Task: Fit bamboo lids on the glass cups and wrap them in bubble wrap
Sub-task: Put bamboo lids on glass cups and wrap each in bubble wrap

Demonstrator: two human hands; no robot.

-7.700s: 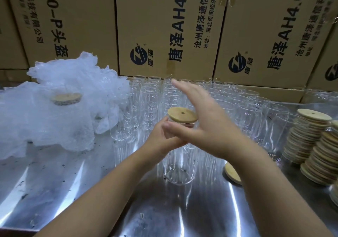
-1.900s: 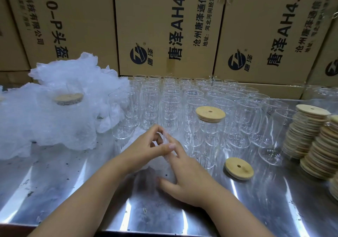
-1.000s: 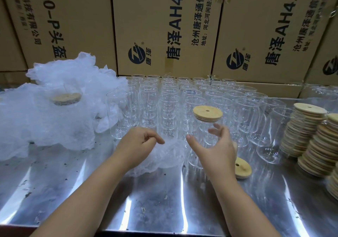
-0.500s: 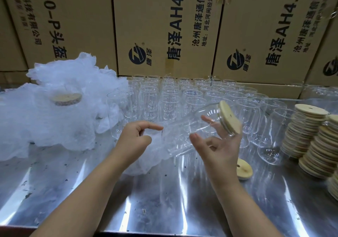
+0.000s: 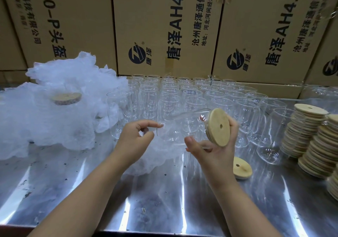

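Note:
My right hand [image 5: 214, 149] grips a clear glass cup [image 5: 184, 127] lying almost sideways in the air, its bamboo lid [image 5: 218, 127] facing me and to the right. The cup's base points left toward my left hand [image 5: 136, 139], which pinches the edge of a bubble wrap sheet [image 5: 161, 156] spread on the steel table under the cup. Several lidless glass cups [image 5: 192, 94] stand in rows behind. A loose bamboo lid [image 5: 241, 167] lies flat just right of my right wrist.
A heap of bubble wrap [image 5: 51, 112] with a wrapped, lidded cup [image 5: 66, 96] on it fills the left. Stacks of bamboo lids [image 5: 307, 132] stand at the right. Cardboard boxes [image 5: 164, 26] wall the back. The steel table [image 5: 146, 200] ends just before me.
My right hand took the lidded cup off the table and tipped it onto its side, base toward my left hand. My left hand lifted the bubble wrap's edge.

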